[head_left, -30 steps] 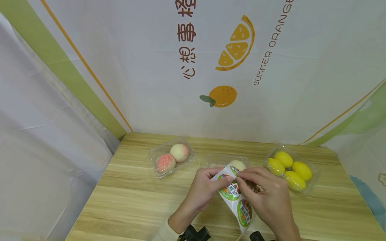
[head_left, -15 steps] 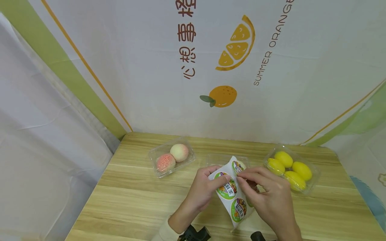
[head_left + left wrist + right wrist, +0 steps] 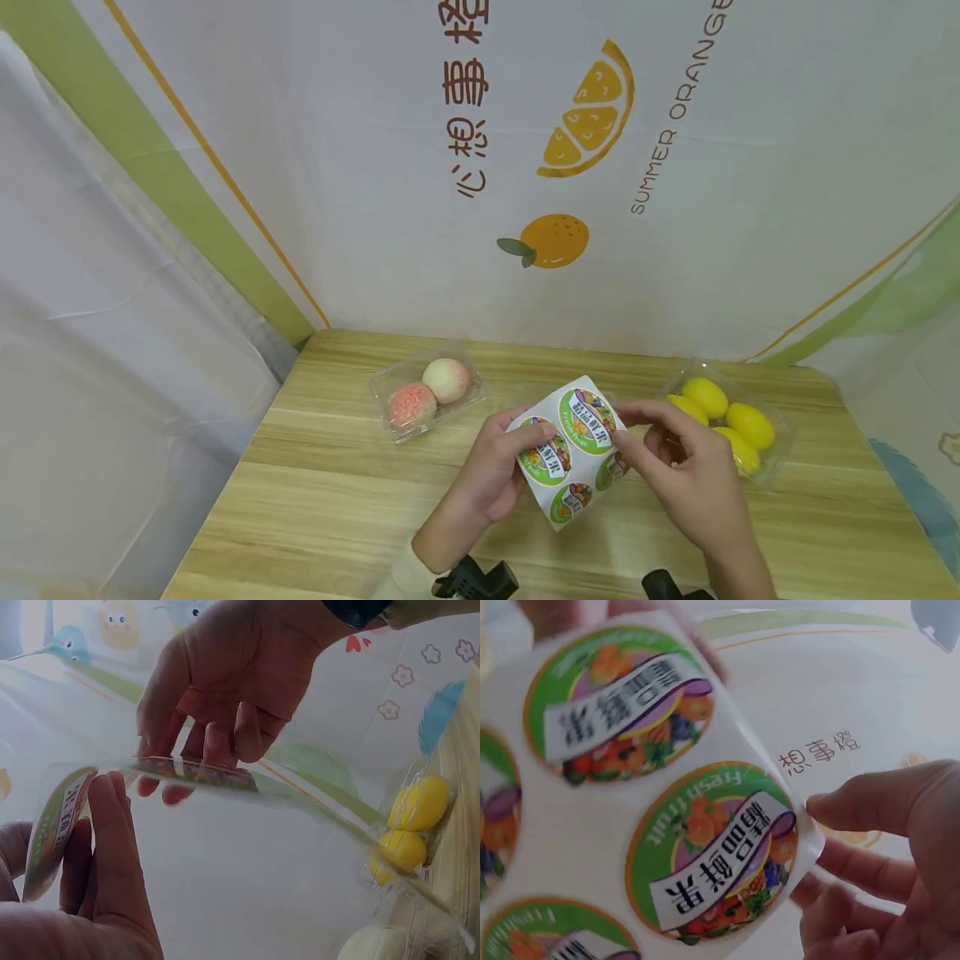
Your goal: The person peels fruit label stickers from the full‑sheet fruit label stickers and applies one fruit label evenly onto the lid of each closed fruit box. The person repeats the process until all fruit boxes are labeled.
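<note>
A white sheet of round fruit stickers with green borders is held up between both hands, tilted over the table. My left hand grips its left edge, thumb across the printed face and fingers behind. At the right edge, my right hand pinches the sheet between thumb and fingers. Close up in the right wrist view, the right thumb sits at the sheet's corner beside a full "Fresh fruit" sticker. The sheet appears edge-on in the left wrist view, bent away from the left fingers.
Two peaches lie in a clear plastic box at the back left. Several lemons fill another clear box at the right. A third clear box is mostly hidden behind the sheet. Printed cloth hangs behind the wooden table.
The sticker sheet has turned and flattened toward the head camera, showing more stickers. My right hand has shifted slightly right and its grip has moved along the right edge. The boxes have stayed put.
</note>
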A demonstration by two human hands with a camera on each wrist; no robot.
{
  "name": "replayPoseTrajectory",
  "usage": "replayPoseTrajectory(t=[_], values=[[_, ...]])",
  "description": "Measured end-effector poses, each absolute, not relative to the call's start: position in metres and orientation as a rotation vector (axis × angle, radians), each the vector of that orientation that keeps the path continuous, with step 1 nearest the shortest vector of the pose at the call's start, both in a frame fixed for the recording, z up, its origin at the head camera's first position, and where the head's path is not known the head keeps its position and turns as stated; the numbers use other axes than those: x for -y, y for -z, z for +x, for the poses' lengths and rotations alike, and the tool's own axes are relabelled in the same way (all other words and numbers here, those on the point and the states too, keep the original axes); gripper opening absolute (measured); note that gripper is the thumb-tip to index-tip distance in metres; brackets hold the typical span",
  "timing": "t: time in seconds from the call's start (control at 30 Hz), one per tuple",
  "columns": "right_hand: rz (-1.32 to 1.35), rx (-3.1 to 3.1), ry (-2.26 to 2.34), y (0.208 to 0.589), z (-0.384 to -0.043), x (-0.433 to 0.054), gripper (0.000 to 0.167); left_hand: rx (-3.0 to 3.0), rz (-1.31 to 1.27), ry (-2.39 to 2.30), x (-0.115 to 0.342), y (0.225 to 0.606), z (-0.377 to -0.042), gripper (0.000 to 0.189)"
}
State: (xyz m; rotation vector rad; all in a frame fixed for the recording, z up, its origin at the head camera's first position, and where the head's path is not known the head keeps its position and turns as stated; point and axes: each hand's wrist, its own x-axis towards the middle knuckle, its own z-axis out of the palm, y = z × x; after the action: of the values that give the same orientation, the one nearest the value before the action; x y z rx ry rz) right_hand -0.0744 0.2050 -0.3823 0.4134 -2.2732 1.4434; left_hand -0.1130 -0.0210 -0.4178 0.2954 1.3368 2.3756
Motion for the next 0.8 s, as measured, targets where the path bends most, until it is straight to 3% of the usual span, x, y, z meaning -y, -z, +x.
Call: replayPoseTrajectory(t=[0.43, 0.57, 0.8], values=[[0.244, 2.281, -1.801, 0.375, -0.072, -0.205, 0.015, -1.268, 0.277, -2.437, 0.018, 0.417, -0.11, 0.013], [0.299, 2.313, -1.749, 0.376, -0.071, -0.205, 0.017, -1.372, 0.291, -2.412, 0.017, 0.416, -0.109, 0.016], [0.447, 2.292, -1.536, 0.379, -0.074, -0.215, 0.035, -1.526, 0.338, -2.296, 0.021, 0.416, -0.11, 0.035]])
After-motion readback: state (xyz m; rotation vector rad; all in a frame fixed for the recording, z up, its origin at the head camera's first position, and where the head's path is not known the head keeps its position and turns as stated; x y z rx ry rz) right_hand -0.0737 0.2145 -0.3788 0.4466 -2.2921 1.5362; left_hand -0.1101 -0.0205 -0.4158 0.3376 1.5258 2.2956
